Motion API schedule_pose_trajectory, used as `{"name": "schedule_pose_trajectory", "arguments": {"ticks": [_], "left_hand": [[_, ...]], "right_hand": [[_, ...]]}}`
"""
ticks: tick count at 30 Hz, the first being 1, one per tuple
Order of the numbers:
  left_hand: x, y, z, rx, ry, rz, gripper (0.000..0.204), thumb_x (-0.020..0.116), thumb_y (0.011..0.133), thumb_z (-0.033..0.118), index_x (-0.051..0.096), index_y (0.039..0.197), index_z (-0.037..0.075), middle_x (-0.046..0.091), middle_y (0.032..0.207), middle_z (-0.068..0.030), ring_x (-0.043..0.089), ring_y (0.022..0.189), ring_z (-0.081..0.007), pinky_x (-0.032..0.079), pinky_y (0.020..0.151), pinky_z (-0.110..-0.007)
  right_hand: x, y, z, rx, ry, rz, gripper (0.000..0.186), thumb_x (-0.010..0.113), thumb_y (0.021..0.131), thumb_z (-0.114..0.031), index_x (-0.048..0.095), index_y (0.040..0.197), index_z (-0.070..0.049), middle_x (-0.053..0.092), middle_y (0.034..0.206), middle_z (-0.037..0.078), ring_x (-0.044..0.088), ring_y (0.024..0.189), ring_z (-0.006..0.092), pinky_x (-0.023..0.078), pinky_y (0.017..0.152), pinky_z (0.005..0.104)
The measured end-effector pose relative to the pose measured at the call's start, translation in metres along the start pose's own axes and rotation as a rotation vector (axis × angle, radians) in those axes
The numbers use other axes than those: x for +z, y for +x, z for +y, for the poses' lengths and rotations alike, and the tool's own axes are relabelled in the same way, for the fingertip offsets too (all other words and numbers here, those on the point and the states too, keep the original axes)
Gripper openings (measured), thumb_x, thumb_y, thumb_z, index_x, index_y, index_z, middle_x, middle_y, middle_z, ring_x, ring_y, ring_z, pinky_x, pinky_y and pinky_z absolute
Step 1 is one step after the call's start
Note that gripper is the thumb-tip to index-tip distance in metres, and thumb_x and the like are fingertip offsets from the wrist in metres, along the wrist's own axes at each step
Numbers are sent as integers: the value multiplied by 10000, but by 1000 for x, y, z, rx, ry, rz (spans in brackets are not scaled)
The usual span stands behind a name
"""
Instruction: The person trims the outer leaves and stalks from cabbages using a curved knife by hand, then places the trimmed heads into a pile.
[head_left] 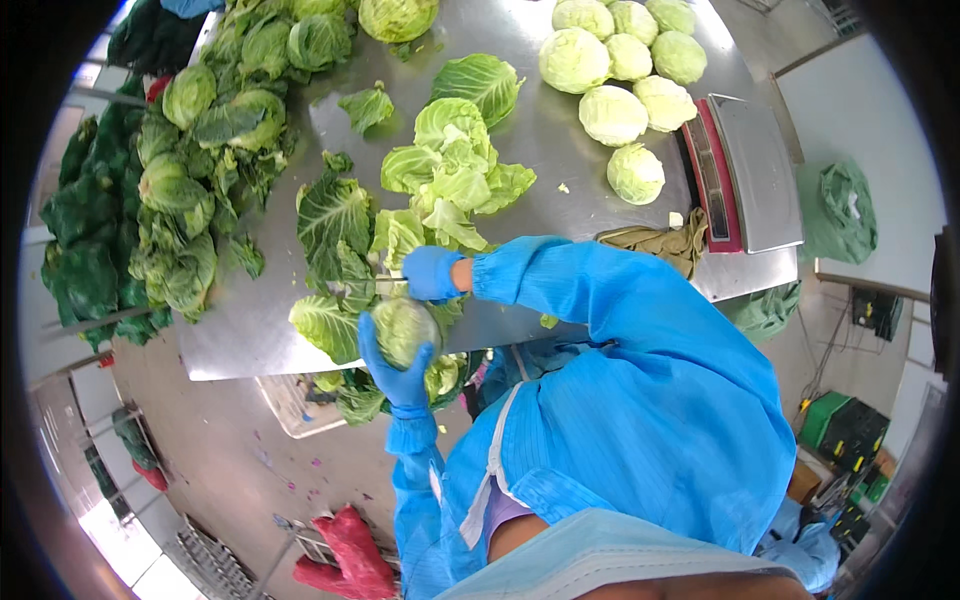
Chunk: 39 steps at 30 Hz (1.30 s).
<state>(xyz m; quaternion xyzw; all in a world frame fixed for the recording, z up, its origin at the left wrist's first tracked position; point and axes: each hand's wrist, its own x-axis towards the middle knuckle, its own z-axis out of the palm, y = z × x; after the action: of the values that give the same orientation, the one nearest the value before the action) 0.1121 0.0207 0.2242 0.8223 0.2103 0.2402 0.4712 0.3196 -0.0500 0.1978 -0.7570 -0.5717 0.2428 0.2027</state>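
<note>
A pale green cabbage point(405, 332) rests in my blue-gloved left hand point(396, 372), whose fingers and thumb cup it from below, over the table's near edge. Just above it, my gloved right hand point(432, 273) is closed round the handle of a knife point(384, 280). Its thin blade points left, over the loose leaves; whether it touches the cabbage I cannot tell. Loose outer leaves point(325, 326) lie beside my left hand, and a larger heap of pale leaves point(455, 175) spreads beyond my right hand.
Trimmed cabbages point(612, 115) stand at the far right of the metal table point(235, 345). A scale point(745, 175) and a brown cloth point(660, 240) sit near the right edge. Untrimmed cabbages point(175, 190) are piled left, near green mesh sacks point(80, 260). Below the edge is a white crate point(290, 405).
</note>
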Motion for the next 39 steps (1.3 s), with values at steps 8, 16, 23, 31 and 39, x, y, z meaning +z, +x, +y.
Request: {"name": "schedule_pose_trajectory", "arguments": {"ticks": [8,16,23,31,39], "left_hand": [[-6,-14,-14,-206,-234,68,1036,827,705,207,207,1514,21,242,1548,-167,291,1397,-293,233,1159,-430],[-13,38,-7,-687,-902,124,646,437,954,477,355,1461,85,415,1466,-153,442,1309,-364,395,1065,-542],[148,223,126,-259,-697,-330,549,587,894,243,445,1372,12,532,1310,-132,549,1170,-238,442,1010,-375],[417,360,224,376,-324,-531,827,834,725,294,430,1382,-2,529,1327,-140,527,1199,-230,428,1021,-356],[504,349,269,940,222,-639,1087,842,658,427,259,1488,38,394,1464,-186,407,1335,-331,352,1103,-408]], "right_hand": [[-21,-77,19,490,1349,174,339,626,919,-318,691,807,-5,672,628,82,531,392,109,417,369,248],[-32,-198,59,643,1214,257,292,630,910,-326,702,900,-43,679,671,59,564,457,106,457,417,264],[-3,-250,82,599,1254,434,165,608,905,-163,699,949,-32,682,713,62,596,532,115,471,452,268],[-3,-276,102,635,1205,713,142,636,907,-185,671,892,-48,637,654,33,563,516,98,458,486,264],[-13,-292,118,756,1334,719,244,613,945,-270,659,855,-48,622,635,29,564,527,98,454,500,259]]}}
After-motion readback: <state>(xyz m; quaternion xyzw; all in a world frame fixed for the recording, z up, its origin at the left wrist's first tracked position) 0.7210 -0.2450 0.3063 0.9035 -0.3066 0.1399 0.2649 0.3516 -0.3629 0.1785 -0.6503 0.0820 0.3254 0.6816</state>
